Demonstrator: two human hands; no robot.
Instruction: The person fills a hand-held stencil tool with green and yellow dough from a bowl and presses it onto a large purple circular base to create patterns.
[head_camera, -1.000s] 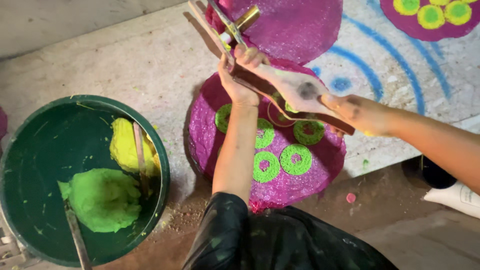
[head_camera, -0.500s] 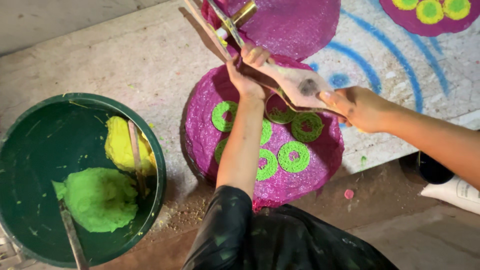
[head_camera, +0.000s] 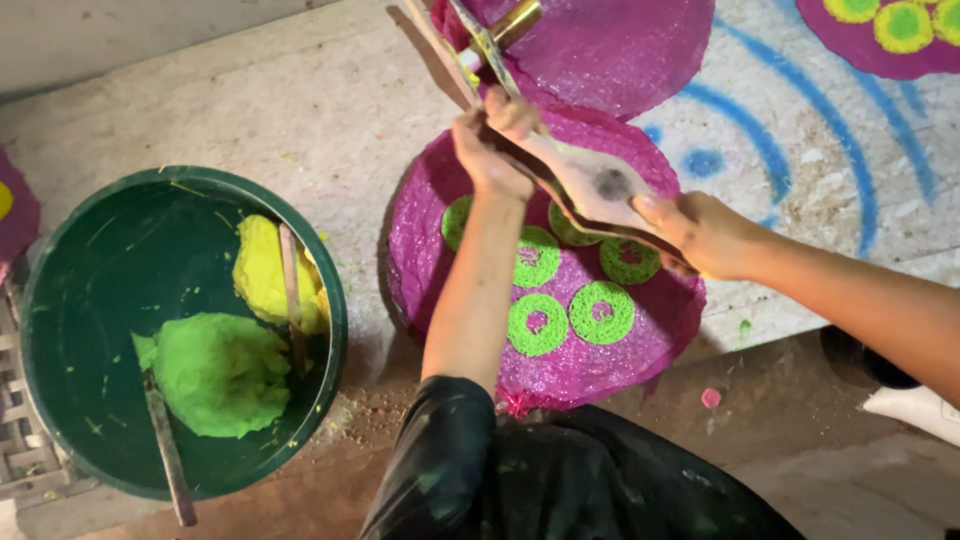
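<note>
Both hands grip a wooden press tool (head_camera: 590, 185) above the magenta disc (head_camera: 470, 250): the left hand (head_camera: 492, 150) is closed on its far end, the right hand (head_camera: 712, 232) on its near end. Since the earlier frame the view has barely shifted and the hands have kept their hold. Green rings (head_camera: 601, 312) lie on the disc under the tool. Left of the disc stands a green tub (head_camera: 330, 290) with green dough (head_camera: 222, 372) and yellow dough (head_camera: 262, 268).

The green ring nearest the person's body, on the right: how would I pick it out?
Find the big green tub on the left; right of it lies a magenta disc under both hands. On it sit several green rings. The one meant is in the bottom row, right of its twin, fully uncovered, unlike the rings partly hidden by the wooden tool.
</note>
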